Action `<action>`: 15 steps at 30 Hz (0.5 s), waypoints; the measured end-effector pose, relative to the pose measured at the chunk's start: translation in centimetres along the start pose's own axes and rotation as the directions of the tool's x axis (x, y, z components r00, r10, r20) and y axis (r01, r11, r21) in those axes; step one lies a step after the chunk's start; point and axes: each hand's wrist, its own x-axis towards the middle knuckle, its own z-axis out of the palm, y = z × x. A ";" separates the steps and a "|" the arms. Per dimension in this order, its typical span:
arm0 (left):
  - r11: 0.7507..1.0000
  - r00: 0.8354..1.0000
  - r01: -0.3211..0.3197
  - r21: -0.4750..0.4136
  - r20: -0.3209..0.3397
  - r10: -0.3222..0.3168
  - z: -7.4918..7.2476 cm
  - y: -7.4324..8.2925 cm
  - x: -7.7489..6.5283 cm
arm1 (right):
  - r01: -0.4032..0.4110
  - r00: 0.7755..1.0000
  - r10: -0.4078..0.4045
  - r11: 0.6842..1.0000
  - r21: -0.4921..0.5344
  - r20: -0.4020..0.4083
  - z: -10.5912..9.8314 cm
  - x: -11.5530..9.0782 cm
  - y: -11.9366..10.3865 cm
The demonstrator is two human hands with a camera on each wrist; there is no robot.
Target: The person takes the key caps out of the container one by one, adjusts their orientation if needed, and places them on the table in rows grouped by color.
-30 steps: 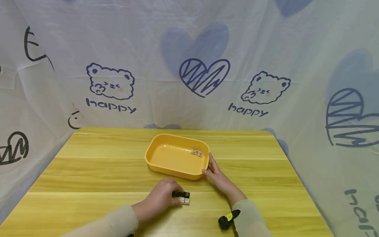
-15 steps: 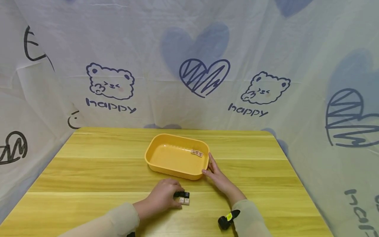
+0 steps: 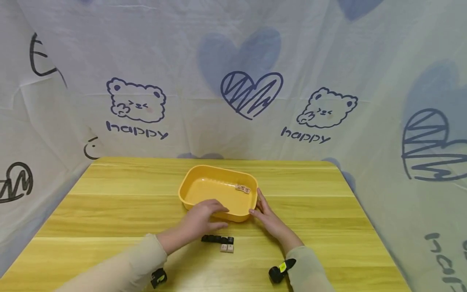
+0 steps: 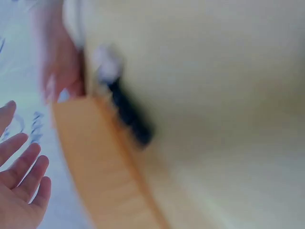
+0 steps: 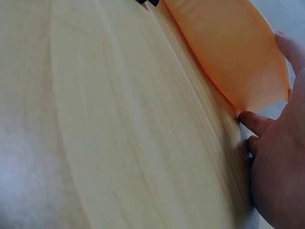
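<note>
My left hand [image 3: 198, 219], fingers loosely spread and holding nothing, hovers at the front rim of the yellow plastic tray [image 3: 208, 211]. Just below it on the table lies a row of black keycaps [image 3: 215, 239]. Two white keycaps [image 3: 227, 248] sit against the right end of that row, on the near side. With thumb and fingers on either side of the tray's front right corner, my right hand [image 3: 271, 223] holds the tray. Inside the tray, by its right end, three pale keycaps [image 3: 243, 188] with dark marks stand in a short line. The left wrist view is blurred.
The wood-grain table [image 3: 127, 182] carries the tray near its middle. A white cloth [image 3: 189, 97] with printed hearts and bears hangs behind and at both sides. Black wrist cameras [image 3: 279, 272] are strapped at both cuffs.
My left hand has let go of the keycap row and risen away toward the tray's front rim, uncovering the row's left end. My right hand and the tray have stayed put.
</note>
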 end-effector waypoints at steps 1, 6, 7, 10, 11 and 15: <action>1.000 1.000 0.001 0.010 -0.017 0.000 -0.6 0.0 0.6 | -0.005 1.000 0.005 1.000 -0.003 -0.005 0.0 0.0 0.1; 0.997 1.000 0.006 0.079 0.016 -0.007 -2.5 -0.3 3.2 | -0.003 1.000 0.003 1.000 -0.012 -0.004 -0.1 0.0 -0.1; 0.997 0.999 0.004 0.083 0.039 -0.007 -2.7 -0.4 3.7 | -0.001 1.000 0.001 1.000 -0.014 -0.003 -0.2 0.0 -0.1; 0.996 0.993 -0.010 0.087 0.119 0.000 -3.1 -0.7 5.1 | -0.014 1.000 0.014 1.000 -0.020 -0.003 -0.3 0.0 -0.2; 0.996 0.989 -0.015 0.089 0.146 0.001 -3.2 -0.8 5.6 | -0.015 1.000 0.015 1.000 -0.022 -0.002 -0.3 -0.1 -0.2; 0.993 0.971 -0.026 0.111 0.239 -0.001 -3.7 -1.0 7.5 | -0.032 0.999 0.032 0.999 -0.010 0.004 -0.4 -0.1 -0.3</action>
